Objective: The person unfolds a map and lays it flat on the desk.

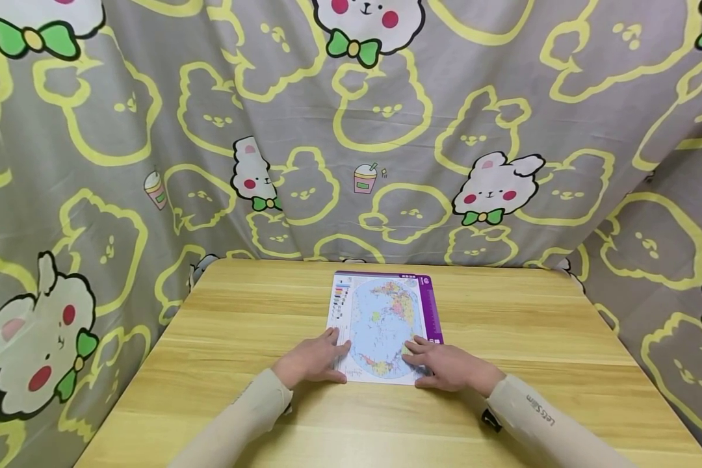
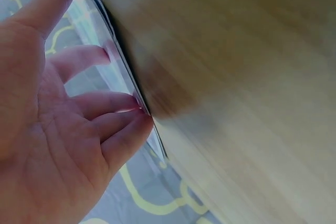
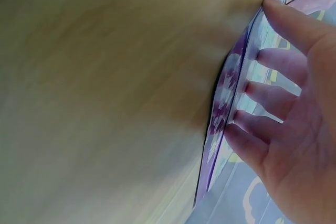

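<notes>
A printed map sheet (image 1: 383,318) with a purple right border lies flat on the wooden table (image 1: 240,325), near its middle. My left hand (image 1: 312,361) rests with straight fingers on the sheet's near left corner. My right hand (image 1: 444,365) lies flat on the near right corner. In the left wrist view my fingertips (image 2: 134,111) touch the map's edge (image 2: 126,72). The right wrist view shows my fingers (image 3: 273,95) spread against the purple edge (image 3: 226,103) of the sheet. Neither hand holds anything.
A grey cloth (image 1: 351,130) printed with yellow bear outlines and white rabbits hangs behind and to both sides of the table. Bare wood surrounds the sheet on all sides. Light sleeves (image 1: 538,422) cover both forearms.
</notes>
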Tool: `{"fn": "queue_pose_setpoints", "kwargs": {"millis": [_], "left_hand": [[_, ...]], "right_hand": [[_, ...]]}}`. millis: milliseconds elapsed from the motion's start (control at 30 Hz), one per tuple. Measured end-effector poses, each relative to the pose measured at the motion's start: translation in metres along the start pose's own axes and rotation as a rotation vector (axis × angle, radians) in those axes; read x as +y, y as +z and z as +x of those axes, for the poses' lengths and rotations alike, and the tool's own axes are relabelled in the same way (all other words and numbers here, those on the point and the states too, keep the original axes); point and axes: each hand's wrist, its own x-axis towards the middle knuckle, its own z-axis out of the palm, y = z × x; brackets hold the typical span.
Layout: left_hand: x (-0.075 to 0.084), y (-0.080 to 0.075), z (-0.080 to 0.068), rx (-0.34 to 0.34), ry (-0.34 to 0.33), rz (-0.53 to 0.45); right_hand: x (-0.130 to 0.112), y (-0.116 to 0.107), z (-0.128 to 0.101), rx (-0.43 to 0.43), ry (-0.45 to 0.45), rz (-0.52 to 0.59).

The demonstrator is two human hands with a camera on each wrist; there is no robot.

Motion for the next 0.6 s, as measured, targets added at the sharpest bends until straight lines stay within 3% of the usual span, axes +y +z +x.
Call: {"fn": "queue_pose_setpoints", "kwargs": {"millis": [267,600], "left_hand": [[-0.0025,-0.0031,0.0019,0.024,0.019,-0.052],[-0.0036,-0.002,0.0038,-0.007,0.04,-0.086]], "right_hand": [[-0.0009,0.002,0.0012,0.012,-0.014,-0.014],[0.0021,0.0003,-0.0013,0.007,0.008,-0.012]]}}
